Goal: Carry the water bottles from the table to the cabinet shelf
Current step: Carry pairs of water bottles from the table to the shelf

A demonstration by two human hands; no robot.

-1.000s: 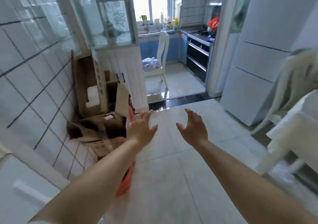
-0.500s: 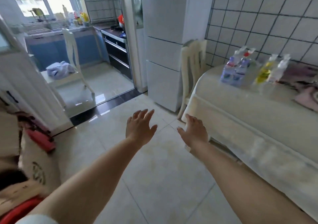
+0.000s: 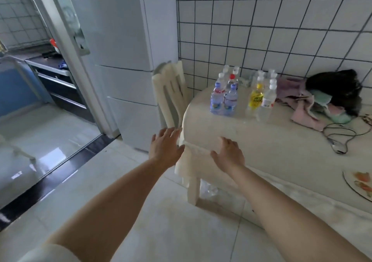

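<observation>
Partly, plate [image 3: 348, 185] cut off; rear bottles [image 3: 231, 70] blurred.

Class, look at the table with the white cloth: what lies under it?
Under the table, beside its white leg, something clear and crinkled shows, perhaps plastic or bottles. The hanging cloth hides everything further in.

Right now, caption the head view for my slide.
Both open hands, left hand and right hand, reach toward water bottles on the table.
</observation>
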